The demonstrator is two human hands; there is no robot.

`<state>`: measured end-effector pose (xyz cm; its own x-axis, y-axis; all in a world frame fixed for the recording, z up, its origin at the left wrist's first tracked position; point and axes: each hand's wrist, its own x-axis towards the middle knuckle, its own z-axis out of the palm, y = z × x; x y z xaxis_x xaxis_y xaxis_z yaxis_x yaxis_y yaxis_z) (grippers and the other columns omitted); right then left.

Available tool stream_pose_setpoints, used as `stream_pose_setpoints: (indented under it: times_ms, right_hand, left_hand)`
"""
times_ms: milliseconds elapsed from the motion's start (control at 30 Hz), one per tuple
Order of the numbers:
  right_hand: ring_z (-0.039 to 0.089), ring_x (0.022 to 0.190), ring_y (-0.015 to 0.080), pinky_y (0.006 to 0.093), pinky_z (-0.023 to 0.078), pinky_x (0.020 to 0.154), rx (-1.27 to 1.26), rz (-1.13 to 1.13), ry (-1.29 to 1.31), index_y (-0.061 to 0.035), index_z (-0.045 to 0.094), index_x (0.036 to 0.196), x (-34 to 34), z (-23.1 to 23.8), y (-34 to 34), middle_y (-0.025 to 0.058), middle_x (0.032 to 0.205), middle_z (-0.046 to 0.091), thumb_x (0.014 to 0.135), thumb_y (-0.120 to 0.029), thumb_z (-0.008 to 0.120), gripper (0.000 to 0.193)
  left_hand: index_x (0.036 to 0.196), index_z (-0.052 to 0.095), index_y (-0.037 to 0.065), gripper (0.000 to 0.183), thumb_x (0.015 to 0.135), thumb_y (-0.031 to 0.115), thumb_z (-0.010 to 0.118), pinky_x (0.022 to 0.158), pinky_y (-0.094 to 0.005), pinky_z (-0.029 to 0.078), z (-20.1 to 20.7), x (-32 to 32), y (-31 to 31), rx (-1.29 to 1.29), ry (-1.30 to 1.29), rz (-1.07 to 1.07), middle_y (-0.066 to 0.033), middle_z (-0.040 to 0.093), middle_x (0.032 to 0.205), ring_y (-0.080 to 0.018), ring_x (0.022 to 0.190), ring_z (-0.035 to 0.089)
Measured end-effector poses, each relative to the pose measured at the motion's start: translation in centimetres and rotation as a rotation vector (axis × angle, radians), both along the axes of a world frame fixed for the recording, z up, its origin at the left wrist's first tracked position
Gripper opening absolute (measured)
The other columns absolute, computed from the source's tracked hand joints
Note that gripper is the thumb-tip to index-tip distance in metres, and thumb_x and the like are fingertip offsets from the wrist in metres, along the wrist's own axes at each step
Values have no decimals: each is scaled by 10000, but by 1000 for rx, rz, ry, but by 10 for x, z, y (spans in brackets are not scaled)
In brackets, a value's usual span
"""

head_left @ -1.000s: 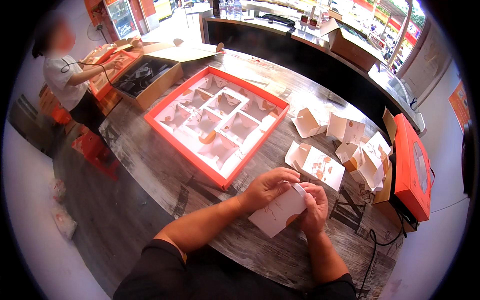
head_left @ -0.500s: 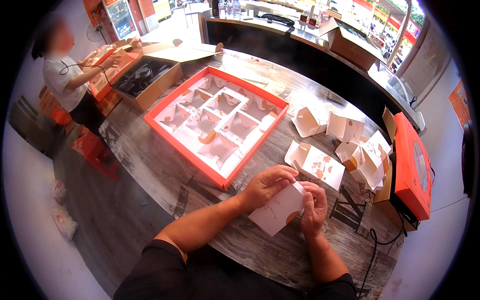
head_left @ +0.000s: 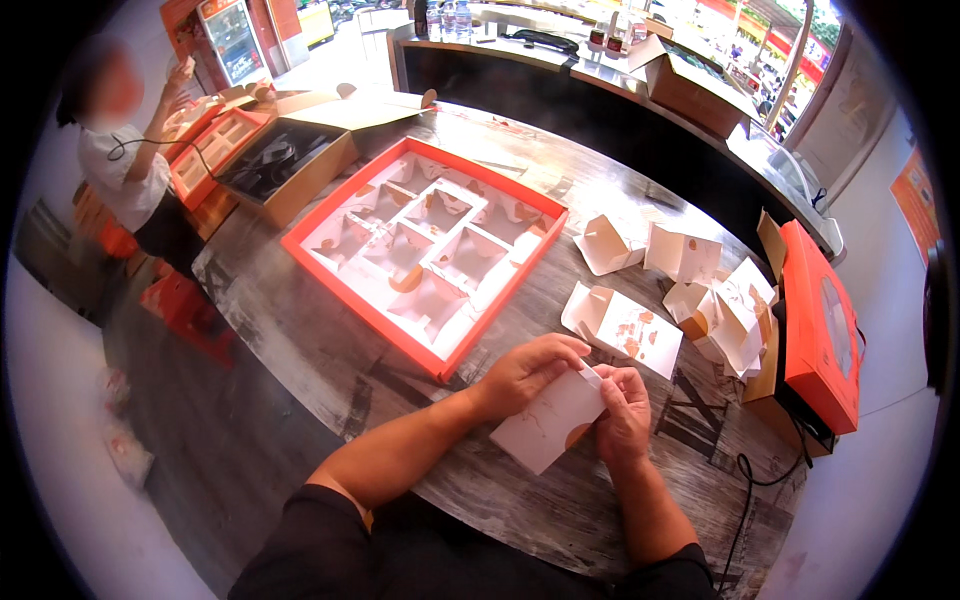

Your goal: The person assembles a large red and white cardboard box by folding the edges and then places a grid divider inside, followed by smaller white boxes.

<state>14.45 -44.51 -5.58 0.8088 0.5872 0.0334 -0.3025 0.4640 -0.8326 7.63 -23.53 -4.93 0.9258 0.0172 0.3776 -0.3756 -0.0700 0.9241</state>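
Observation:
Between my hands is a small white paper box (head_left: 545, 425) with a fine branch print and an orange-brown round patch, tilted above the table's near edge. My left hand (head_left: 530, 375) grips its upper left side, fingers bent over the top edge. On the right, my right hand (head_left: 624, 415) pinches the upper right corner between thumb and fingers. Just beyond lies another white printed box (head_left: 625, 330) with its flaps up. Farther left, a large red-rimmed tray (head_left: 440, 365) holds several small white open boxes set in among white dividers.
Several more white boxes (head_left: 735, 320) cluster at the right beside a red case (head_left: 820, 320) with an oval window. A black cable (head_left: 745, 500) hangs nearby. Back left, a cardboard box (head_left: 300, 180) holds dark items; a co-worker (head_left: 130, 170) stands beyond it. A dark counter (head_left: 560, 100) runs behind.
My right fingers have closed in on the box's upper corner, and its top edge looks more folded. The co-worker's hand has risen. The whole view has shifted slightly.

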Motion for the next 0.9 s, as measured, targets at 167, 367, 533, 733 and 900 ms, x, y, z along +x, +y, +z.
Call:
stream_pose_setpoints:
  times_ms: [167, 367, 533, 733, 900]
  right_hand:
    - [635, 976, 114, 290, 532, 865, -114, -67, -233, -74, 590, 1063, -2, -2, -1, 93, 1202, 685, 1070, -127, 663, 90]
    - [612, 993, 111, 267, 504, 887, -152, -146, -476, -67, 599, 1121, -9, 4, 4, 94, 1243, 669, 1087, -203, 656, 151]
    - [612, 1040, 140, 295, 492, 918, -138, -194, -487, -55, 593, 1136, -11, 6, 4, 118, 1255, 676, 1098, -157, 579, 110]
    - [622, 1013, 148, 303, 490, 890, -115, -120, -341, -42, 604, 1091, -7, 6, 2, 130, 1218, 699, 1033, -111, 555, 103]
    - [627, 987, 142, 286, 493, 861, -88, -87, -233, -44, 609, 1053, -3, 0, -1, 127, 1206, 706, 1018, -101, 578, 73]
  left_hand:
    - [1153, 666, 51, 194, 1120, 102, 481, 1083, -332, 483, -1, -1, 0, -85, 67, -17, -124, 635, 1408, -198, 1296, 598]
    - [1161, 656, 64, 193, 1137, 146, 483, 1064, -325, 494, -3, -3, 1, -197, 126, -20, -116, 640, 1400, -169, 1239, 609]
    - [1153, 655, 69, 194, 1144, 166, 486, 1062, -320, 499, 2, -2, -2, -336, 210, -43, -110, 644, 1397, -159, 1224, 611]
    - [1142, 656, 73, 196, 1145, 168, 485, 1063, -320, 499, -1, -1, 3, -285, 192, -73, -113, 644, 1402, -161, 1224, 611]
    - [1141, 656, 72, 198, 1145, 168, 482, 1058, -322, 500, -1, 1, 4, -283, 195, -104, -110, 648, 1402, -161, 1222, 610]
